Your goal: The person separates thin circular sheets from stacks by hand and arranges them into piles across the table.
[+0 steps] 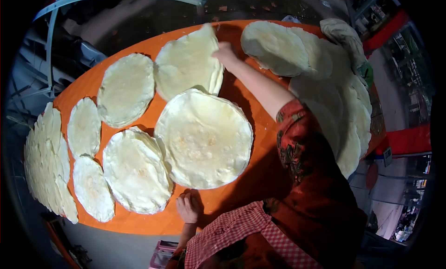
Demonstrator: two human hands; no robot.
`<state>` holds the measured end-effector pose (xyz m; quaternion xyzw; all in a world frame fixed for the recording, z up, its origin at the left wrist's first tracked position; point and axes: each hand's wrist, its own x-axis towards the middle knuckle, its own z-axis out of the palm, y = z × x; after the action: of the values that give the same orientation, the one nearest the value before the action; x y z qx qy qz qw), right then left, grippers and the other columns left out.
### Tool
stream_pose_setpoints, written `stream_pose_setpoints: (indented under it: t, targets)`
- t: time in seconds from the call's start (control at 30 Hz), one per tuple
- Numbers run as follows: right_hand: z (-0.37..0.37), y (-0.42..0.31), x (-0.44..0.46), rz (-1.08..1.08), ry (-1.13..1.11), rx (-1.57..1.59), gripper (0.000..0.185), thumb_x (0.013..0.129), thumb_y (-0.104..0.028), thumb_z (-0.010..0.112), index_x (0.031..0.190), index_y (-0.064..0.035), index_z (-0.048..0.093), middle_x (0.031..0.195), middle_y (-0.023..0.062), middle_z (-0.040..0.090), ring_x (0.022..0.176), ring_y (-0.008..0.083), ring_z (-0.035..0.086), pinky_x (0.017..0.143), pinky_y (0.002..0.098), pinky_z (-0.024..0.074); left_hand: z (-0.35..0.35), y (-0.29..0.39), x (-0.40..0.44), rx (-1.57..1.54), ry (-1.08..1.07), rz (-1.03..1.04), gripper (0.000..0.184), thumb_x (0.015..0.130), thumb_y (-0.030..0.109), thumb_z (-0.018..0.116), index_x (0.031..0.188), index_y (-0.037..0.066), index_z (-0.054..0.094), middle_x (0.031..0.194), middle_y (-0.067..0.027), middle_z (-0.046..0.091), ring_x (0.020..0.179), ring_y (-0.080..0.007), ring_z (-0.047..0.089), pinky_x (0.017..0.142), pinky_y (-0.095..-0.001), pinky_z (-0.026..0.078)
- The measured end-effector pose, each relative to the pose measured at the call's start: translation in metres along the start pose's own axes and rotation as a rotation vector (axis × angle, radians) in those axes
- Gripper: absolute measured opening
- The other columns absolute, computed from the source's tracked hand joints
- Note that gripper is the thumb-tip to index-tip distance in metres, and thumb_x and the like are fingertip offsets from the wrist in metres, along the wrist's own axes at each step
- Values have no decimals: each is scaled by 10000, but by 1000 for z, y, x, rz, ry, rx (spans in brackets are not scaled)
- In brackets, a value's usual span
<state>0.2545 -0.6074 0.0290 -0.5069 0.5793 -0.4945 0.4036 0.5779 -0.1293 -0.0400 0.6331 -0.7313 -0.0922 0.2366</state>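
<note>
On the table (267,129), the far flatbread stack (186,62) lies immediately left of the right hand (225,54); the largest stack (204,141), before that hand; overlapping flatbreads (320,99), to its right.

Pale round flatbreads (204,139) of dough look matt and wrinkled; the orange oval desk (139,225) looks smooth; the red-and-white checked apron (232,228) is matt cloth.

The fingertips of the right hand (225,53) are indistinct at the edge of the far flatbread stack (188,62); their grip cannot be determined. The patterned sleeve (297,139) conceals part of the right-side flatbread pile (320,99). The lower picture edge truncates the checked apron (227,227). Print on the small card (387,156) is illegible.
</note>
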Motion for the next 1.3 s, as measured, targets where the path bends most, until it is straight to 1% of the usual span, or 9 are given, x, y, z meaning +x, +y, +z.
stream_pose_setpoints:
  t: [0.23, 0.3, 0.37, 0.43, 0.53, 0.63, 0.87, 1.0, 1.3]
  targets:
    - [79, -296, -87, -635, -218, -648, 212, 713, -90, 603, 896, -17, 681, 762, 167, 669, 673, 250, 659, 651, 362, 511, -17, -11, -7, -194, 59, 46, 210, 809, 110, 612, 1000, 30, 583, 939, -118, 572, 847, -288, 555, 743, -394, 459]
    - [102, -342, -172, -635, -294, -791, 192, 729, -101, 578, 878, -21, 667, 722, 161, 650, 660, 296, 643, 635, 405, 506, -12, -26, -7, -1026, -26, -491, 161, 855, 116, 595, 991, 31, 581, 911, -53, 576, 820, -183, 561, 734, -312, 466]
    - [131, -326, -226, -931, -339, -1005, 137, 731, -74, 553, 816, -13, 641, 656, 161, 610, 629, 320, 620, 618, 447, 494, -39, -37, 13, -1670, 90, -567, 279, 922, 270, 553, 1063, 29, 551, 1009, -52, 560, 993, -189, 562, 859, -332, 475]
    - [157, -305, -306, -707, -532, -966, 101, 735, -56, 545, 785, -13, 622, 712, 175, 597, 677, 345, 606, 652, 467, 487, -108, -26, 50, -1982, 112, -492, 644, 917, 559, 460, 1399, 148, 347, 1399, -127, 375, 1276, -335, 408, 973, -525, 415]
    - [197, -227, -402, -519, -760, -797, 86, 743, -66, 582, 808, -9, 584, 859, 173, 580, 815, 325, 590, 755, 447, 474, -142, -52, 60, -2385, 80, -440, 760, 879, 692, 371, 1447, 194, 289, 1453, -116, 342, 1311, -350, 366, 1024, -546, 366]
    - [215, -170, -443, -314, -908, -647, 227, 731, -154, 684, 849, -19, 546, 895, 136, 563, 846, 276, 569, 780, 405, 469, -140, -74, 37, -2217, 180, -687, 777, 877, 667, 431, 1402, 100, 354, 1375, -91, 446, 1251, -293, 424, 1067, -429, 345]
    - [213, -88, -454, -104, -929, -366, 437, 718, -290, 772, 1011, -53, 551, 971, 110, 544, 933, 277, 549, 859, 364, 453, -141, -92, 14, -2239, -9, -750, 805, 870, 681, 429, 1402, 83, 333, 1394, -117, 417, 1284, -286, 395, 1083, -439, 321]
    - [221, -125, -477, -476, -681, -541, 457, 743, -294, 748, 1078, -46, 559, 1120, 135, 541, 1119, 323, 510, 954, 385, 406, -159, -73, 22, -2097, 75, -850, 771, 887, 666, 414, 1399, 96, 328, 1357, -110, 441, 1261, -295, 417, 1042, -442, 368]
    - [216, -97, -455, -315, -728, -259, 267, 854, -223, 638, 979, 8, 595, 964, 135, 602, 907, 252, 586, 812, 332, 459, -146, -86, 18, -2193, -109, -741, 750, 905, 683, 323, 1398, 117, 332, 1350, -96, 450, 1242, -261, 439, 1016, -432, 384]
